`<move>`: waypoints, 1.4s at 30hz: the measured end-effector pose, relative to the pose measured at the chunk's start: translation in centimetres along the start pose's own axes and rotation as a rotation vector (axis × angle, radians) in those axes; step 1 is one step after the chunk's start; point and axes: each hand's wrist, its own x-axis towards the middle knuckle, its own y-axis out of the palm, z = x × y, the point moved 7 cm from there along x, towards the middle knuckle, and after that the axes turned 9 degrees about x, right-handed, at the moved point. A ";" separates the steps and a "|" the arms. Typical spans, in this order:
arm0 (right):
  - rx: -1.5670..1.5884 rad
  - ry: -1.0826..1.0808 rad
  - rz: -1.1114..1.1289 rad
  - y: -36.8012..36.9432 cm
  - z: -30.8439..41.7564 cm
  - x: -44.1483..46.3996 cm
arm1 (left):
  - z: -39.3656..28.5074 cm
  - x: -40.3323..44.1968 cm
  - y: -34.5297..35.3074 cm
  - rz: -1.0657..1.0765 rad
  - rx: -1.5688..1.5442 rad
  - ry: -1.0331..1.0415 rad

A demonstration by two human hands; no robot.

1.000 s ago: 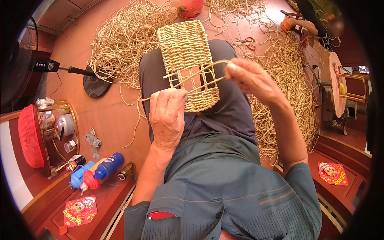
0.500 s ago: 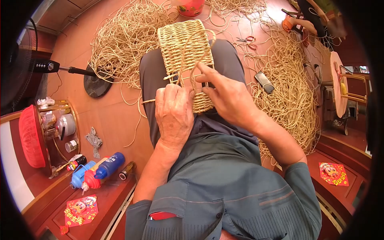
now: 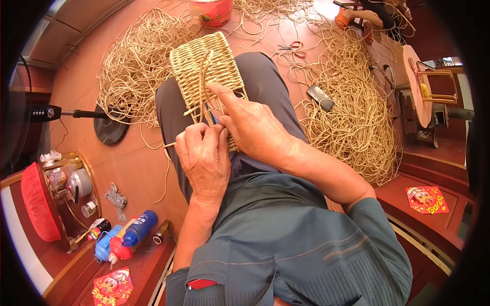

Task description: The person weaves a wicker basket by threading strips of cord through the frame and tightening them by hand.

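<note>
A woven straw-coloured piece (image 3: 206, 64), made of twisted cord over a frame, rests across my lap. A doubled length of cord (image 3: 203, 84) rises from its lower edge in front of the weave. My left hand (image 3: 204, 158) is closed at that edge, fingers bent around the cord where it meets the frame. Close against it, my right hand (image 3: 258, 125) has its index finger along the cord and its thumb near the left fingertips, gripping the strand. Both hands partly hide the lower woven section.
Heaps of loose cord lie at left (image 3: 145, 71) and right (image 3: 354, 122). On the floor are scissors (image 3: 295, 49) and a red bucket (image 3: 212, 11); a phone (image 3: 320, 97) lies on the right heap. A fan (image 3: 109, 125), flasks (image 3: 140, 227) and another person's leg (image 3: 365, 18) are around.
The view has shifted, moving the scene leftward. My right hand has come closer to my left, and the cord that looped out to the right now stands as a narrow doubled strand.
</note>
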 end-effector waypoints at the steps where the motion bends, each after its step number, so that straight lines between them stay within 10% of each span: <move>1: 0.028 -0.015 -0.023 -0.1 0.0 -0.1 | 0.1 -0.1 -0.1 -0.003 0.004 -0.004; 7: 0.313 0.149 -0.117 -1.5 -1.0 -1.6 | -0.1 -0.4 0.1 -0.093 -0.010 0.004; 11: 1.053 0.421 -0.075 -2.0 -5.5 -2.5 | -0.9 -0.3 0.5 -0.075 -0.025 0.127; 27: 0.516 0.119 -0.167 -5.2 -5.5 1.0 | -4.3 0.1 2.2 0.116 0.128 0.220; 42: 0.769 0.490 0.267 -3.2 -7.6 -0.3 | -4.3 0.8 1.8 0.161 0.031 0.157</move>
